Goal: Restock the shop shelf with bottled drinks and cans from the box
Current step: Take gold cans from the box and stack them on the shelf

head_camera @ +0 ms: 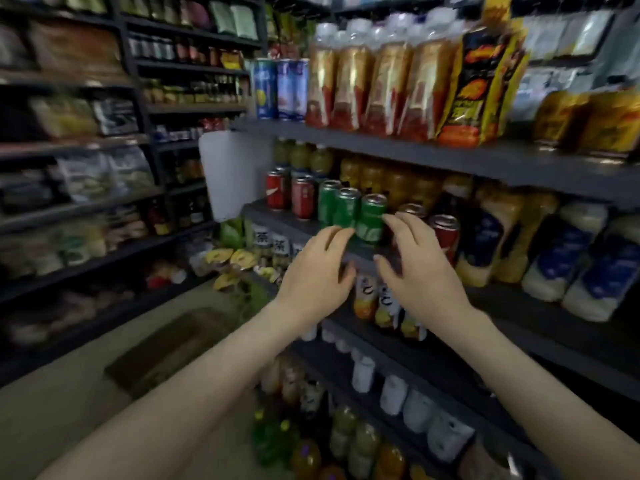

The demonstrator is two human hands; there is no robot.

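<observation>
A row of green cans stands on the middle shelf (277,216). The nearest green can (372,216) is upright at the shelf's front edge. My left hand (315,271) hovers just left of and below it, fingers loosely curved, fingertips close to the can's lower left side. Just right of the can is my right hand (415,268), fingers spread and slightly bent, index tip by the can's side. Neither hand holds anything. Red cans (445,233) stand right of the green ones, partly hidden behind my right hand, and more red cans (301,197) stand to the left.
Orange and yellow bottles fill the shelf behind the cans. White-and-blue bottles (568,258) stand to the right. Bottles and a pouch (478,77) crowd the top shelf. Lower shelves hold more drinks. A blurred brown box shape (173,344) lies on the floor at left, before other stocked shelves.
</observation>
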